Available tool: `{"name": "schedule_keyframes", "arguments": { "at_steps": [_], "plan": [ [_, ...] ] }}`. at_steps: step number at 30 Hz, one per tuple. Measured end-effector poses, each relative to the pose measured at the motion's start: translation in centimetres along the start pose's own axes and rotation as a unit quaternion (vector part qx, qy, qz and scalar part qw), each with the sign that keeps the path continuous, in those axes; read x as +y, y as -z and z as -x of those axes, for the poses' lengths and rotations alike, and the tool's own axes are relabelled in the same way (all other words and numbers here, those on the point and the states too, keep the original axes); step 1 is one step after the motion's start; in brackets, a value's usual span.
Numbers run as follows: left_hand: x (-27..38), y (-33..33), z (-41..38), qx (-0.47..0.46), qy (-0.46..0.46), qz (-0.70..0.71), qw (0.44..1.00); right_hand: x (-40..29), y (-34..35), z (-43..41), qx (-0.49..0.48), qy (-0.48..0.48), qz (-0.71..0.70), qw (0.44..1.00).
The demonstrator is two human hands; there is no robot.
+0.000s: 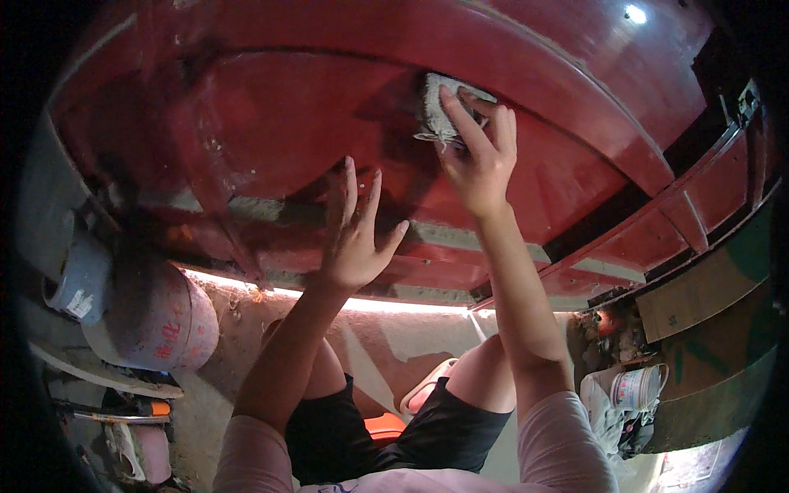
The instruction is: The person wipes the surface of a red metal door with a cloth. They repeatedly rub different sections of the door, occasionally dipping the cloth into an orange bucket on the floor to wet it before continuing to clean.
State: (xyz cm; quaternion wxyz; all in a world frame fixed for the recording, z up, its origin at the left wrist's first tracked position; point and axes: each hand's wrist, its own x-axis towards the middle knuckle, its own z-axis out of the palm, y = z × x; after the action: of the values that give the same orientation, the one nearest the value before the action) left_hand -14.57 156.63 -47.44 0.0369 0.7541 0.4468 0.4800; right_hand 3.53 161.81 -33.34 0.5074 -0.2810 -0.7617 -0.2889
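A large red-painted panelled door (296, 105) fills the view in front of me. My right hand (484, 157) grips a folded white cloth pad (439, 105) with loose threads at its lower edge. The pad lies flat against the recessed panel, just under a raised moulding. Lower and to the left, my left hand (357, 252) has its fingers spread and holds nothing. Its fingertips are at the same panel; whether they touch it cannot be told. Pale grey strips (444, 234) run along the lower moulding.
At left stand a pale drum (157, 320) with red writing and a grey pot (86, 283). A small bucket (636, 388) and cardboard (690, 308) are at right. A metal latch (747, 101) sits on the right edge. An orange seat (385, 426) shows beneath me.
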Motion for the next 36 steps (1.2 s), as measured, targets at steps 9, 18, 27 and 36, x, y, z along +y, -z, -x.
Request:
{"name": "schedule_keyframes", "arguments": {
  "at_steps": [9, 18, 27, 36],
  "plan": [
    [-0.8, -0.5, 0.2, 0.026, -0.040, 0.024, 0.999, -2.6, -2.6, -2.4, -0.035, 0.030, -0.036, 0.998],
    [-0.7, 0.2, 0.1, 0.007, -0.023, 0.005, 1.000, -0.4, 1.2, -0.6, -0.061, 0.011, 0.025, 0.998],
    [-0.8, 0.0, 0.3, 0.026, -0.019, 0.018, 0.999, 2.2, 4.0, 1.1, -0.021, -0.011, 0.048, 0.999],
    [-0.5, 1.0, 0.6, 0.029, -0.015, 0.018, 0.999, 0.0, 0.3, -0.1, -0.001, -0.006, 0.003, 1.000]
  ]
}}
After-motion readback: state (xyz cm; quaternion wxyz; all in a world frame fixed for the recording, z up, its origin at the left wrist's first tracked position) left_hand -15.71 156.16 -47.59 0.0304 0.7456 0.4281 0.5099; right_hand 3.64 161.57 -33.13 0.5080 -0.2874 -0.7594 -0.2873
